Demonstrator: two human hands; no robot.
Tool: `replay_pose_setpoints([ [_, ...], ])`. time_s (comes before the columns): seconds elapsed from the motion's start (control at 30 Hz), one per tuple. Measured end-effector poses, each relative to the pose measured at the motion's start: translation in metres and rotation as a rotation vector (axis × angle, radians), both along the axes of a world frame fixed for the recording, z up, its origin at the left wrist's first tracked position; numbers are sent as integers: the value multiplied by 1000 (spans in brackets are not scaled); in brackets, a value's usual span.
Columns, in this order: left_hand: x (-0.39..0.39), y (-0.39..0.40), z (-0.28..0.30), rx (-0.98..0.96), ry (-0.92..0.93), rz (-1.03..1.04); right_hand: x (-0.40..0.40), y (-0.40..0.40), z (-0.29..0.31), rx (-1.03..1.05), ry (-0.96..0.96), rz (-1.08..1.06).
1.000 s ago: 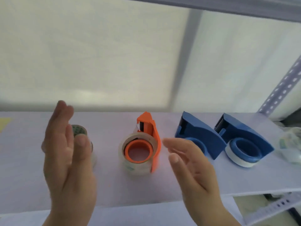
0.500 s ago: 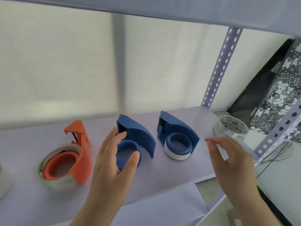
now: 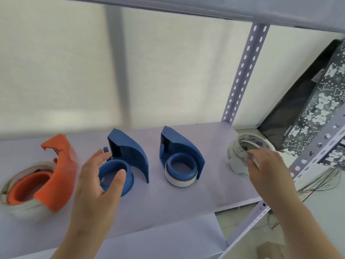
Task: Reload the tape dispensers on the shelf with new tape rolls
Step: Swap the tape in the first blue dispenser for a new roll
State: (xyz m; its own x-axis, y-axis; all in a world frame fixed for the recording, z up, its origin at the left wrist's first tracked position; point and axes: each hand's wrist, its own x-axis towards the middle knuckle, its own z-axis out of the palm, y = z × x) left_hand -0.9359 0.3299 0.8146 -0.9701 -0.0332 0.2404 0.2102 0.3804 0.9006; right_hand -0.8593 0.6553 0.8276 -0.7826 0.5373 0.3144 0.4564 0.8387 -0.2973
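Left hand (image 3: 93, 184) spread wide around empty blue dispenser (image 3: 127, 161); right fingers (image 3: 251, 161) just closing on clear tape roll (image 3: 242, 156), liable to slip off the shelf (image 3: 214, 187) edge beside them.

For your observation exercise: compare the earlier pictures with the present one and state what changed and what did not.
The view swung right. The right hand reached to the shelf's right end, its fingers now on the clear tape roll. The left hand left the small roll and now cups the empty blue dispenser. The orange dispenser and the loaded blue dispenser stayed put.
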Motion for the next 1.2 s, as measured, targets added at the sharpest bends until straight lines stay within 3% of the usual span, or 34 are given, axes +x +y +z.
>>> replay_pose_setpoints([
  [0.27, 7, -11, 2, 33, -52, -17, -1, -49, 21, 50, 446, 211],
  [0.4, 13, -19, 2, 75, -122, -62, -7, -113, 37, -69, 514, 447],
  [0.53, 16, -30, -4, 55, -172, -79, -22, -173, 33, -130, 439, 679],
  [0.63, 17, -38, -4, 39, -210, -108, -36, -207, 19, -29, 321, 752],
  [0.8, 17, -51, -7, -10, -233, -202, -56, -238, 2, 220, 174, 753],
  [0.93, 16, -55, -9, 20, -274, -238, -62, -250, -9, 228, 45, 704],
  [1.2, 9, -63, -10, 210, -437, -288, -64, -258, -12, 217, 70, 612],
])
